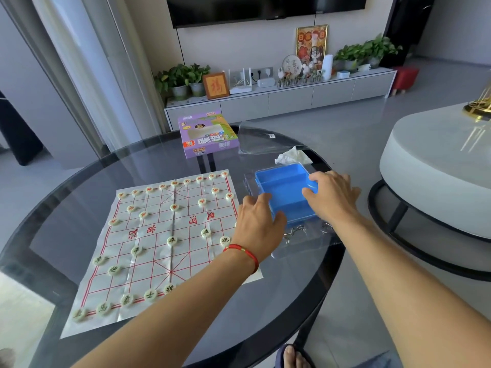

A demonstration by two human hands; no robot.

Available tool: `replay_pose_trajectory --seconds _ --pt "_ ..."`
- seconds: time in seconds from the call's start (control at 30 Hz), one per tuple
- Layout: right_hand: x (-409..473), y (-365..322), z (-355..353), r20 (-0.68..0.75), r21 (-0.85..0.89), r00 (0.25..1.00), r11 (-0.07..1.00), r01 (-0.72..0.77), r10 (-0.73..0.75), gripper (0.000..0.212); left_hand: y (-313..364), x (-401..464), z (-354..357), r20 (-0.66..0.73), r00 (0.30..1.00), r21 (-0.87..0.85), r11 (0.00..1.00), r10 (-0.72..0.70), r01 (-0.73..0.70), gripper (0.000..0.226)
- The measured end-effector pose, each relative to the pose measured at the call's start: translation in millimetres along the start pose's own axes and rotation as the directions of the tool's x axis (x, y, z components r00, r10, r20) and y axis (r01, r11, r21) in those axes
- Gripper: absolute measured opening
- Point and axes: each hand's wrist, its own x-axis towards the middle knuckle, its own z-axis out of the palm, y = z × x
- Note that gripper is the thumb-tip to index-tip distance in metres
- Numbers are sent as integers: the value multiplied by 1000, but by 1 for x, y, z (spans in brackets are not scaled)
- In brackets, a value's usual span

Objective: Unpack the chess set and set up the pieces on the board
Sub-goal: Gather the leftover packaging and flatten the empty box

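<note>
Round glass table (87, 181) observed, carrying a white paper chess board (164, 251) with red grid lines, laid flat left of centre. Pale round chess pieces (171, 240) standing on the board: red-lettered along the far edge and rows near it, black-lettered along the near edge and rows ahead of it. Near back row filled only from the left corner to about the centre; right part hidden behind the left forearm.

Blue plastic tray (285, 192) noted just right of the board, resting on a clear plastic cover (300, 243). Left hand (259, 221) at the tray's near-left corner, grip closed on its edge, thumb on the near wall. Right hand (332, 195) at the tray's right side, grip closed over the rim. Red string bracelet (244, 252) on the left wrist.

Purple game box (208, 136) at the far side of the table, clear plastic bag (260, 136) and crumpled white tissue (291, 156) beside it.
</note>
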Motion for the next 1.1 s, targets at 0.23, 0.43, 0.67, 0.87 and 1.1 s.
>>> replay_pose_trajectory --seconds 0.23,0.43,0.67,0.87,1.1 --pt "-4 12 -9 98 11 964 968 -250 247 43 17 25 -2 8 954 -344 895 -299 283 51" --pt "-14 27 -46 145 244 978 952 -183 151 39 19 40 -10 205 843 -692 536 -496 484 35" --pt "-27 19 -98 268 883 961 379 -276 74 27 13 50 -53 345 870 -862 248 -352 442 32" --pt "-23 -14 -65 469 883 879 -63 -465 85 77 7 88 -90 309 893 -917 148 -328 371 28" --pt "5 -77 -19 411 871 910 -318 -375 53 31 -19 131 -87 256 895 -872 312 -365 377 43"
